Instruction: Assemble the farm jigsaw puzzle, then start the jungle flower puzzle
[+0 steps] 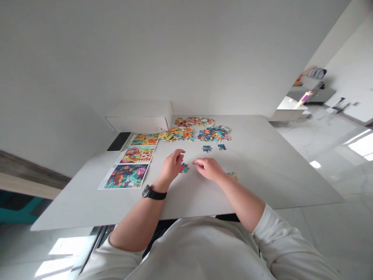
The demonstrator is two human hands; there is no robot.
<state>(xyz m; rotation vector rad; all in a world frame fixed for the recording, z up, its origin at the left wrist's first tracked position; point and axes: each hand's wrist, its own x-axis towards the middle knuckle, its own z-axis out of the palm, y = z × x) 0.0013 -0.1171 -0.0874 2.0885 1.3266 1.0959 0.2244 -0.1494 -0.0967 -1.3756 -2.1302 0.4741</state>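
White shirt (204,252) and two bare forearms reach over a white table (262,171). Picture cards (126,175) lie left of the hands, and puzzle piles (214,133) lie beyond them. The left hand (171,165) curls loosely, fingertips touching a piece (183,168) that lies between the hands. The right hand (209,169) rests knuckles up, fingers pinched; I cannot tell if it grips anything. A stray piece (233,175) sits beside the right wrist, where that forearm could likely brush it toward the near edge. Bare tabletop stretches right of the hands.
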